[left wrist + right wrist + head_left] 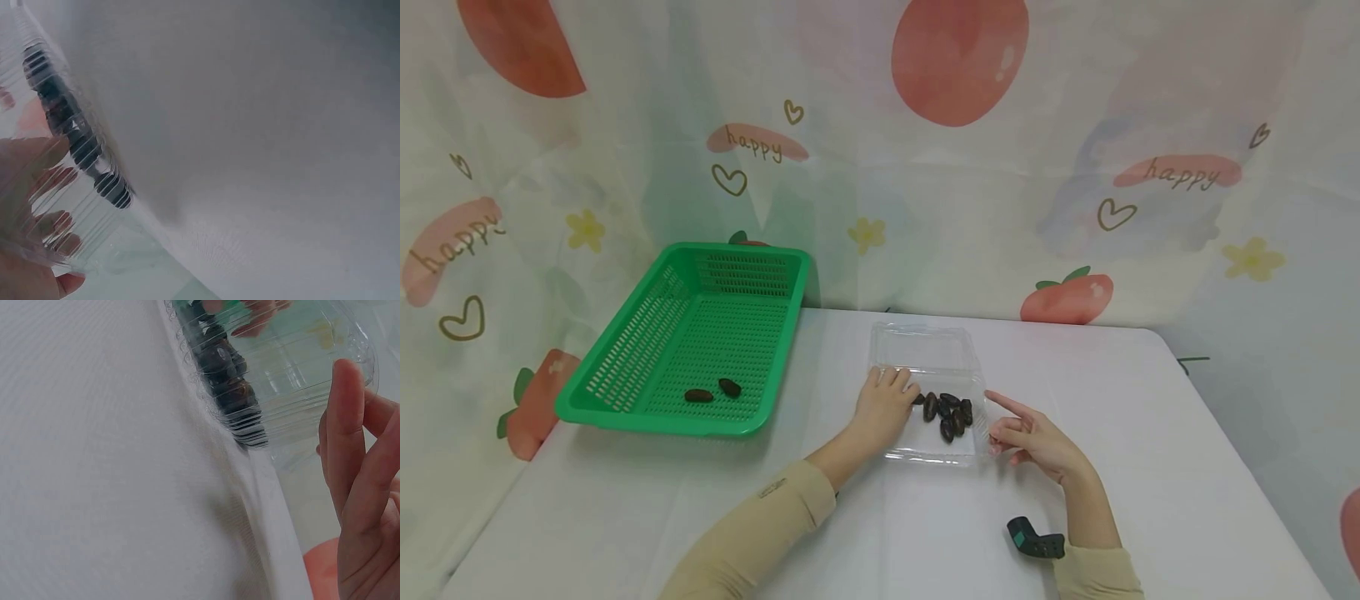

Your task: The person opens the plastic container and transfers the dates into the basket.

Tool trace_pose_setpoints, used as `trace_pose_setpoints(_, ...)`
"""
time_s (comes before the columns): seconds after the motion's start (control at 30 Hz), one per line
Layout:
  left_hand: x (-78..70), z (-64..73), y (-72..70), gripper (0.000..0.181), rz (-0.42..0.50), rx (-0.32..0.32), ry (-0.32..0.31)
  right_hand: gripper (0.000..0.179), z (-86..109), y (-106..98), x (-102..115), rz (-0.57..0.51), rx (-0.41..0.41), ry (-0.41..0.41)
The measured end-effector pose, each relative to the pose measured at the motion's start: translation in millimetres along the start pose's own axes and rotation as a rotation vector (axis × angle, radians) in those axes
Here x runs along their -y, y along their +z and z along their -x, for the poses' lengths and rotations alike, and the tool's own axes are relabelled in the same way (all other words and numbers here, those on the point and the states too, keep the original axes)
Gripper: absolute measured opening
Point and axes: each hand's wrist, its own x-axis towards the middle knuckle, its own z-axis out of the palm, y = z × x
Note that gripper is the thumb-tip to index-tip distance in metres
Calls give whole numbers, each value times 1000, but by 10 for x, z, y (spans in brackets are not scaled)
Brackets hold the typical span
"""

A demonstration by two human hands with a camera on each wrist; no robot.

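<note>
In the head view, a clear plastic clamshell box (898,456) stands with its lid (921,346) folded back. Several dark brown, oval, date-like fruits (950,408) lie in its base, most towards the right side. My left hand (883,408) reaches over the box's left wall, fingertips beside the leftmost fruit. Through the ribbed wall in the left wrist view, its fingers (55,222) show spread and slightly bent. My right hand (1037,437) is at the box's right wall, index finger extended towards the rim and the other fingers loosely bent, with nothing held.
Left of the box stands a green plastic basket (784,367) with two similar dark fruits (698,396) inside. A black angled device (1033,540) is beside the right wrist. The white table (940,533) ends at a printed curtain (925,208) behind.
</note>
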Motion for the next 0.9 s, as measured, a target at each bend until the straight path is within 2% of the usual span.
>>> trace_pose_setpoints(0.2,-26,-21,-11,30,-31,38,5,71,2,5,11,2,2,-5)
trace_pose_setpoints(0.37,-42,-38,-1,30,-20,61,5,71,-2,4,6,-6,2,1)
trace_pose_setpoints(0.63,-44,-54,19,30,0,49,18,72,-1,-1,-7,-6,3,2)
trace_pose_setpoints(0.9,-30,-54,7,29,67,42,27,72,-3,4,-2,-4,-3,9)
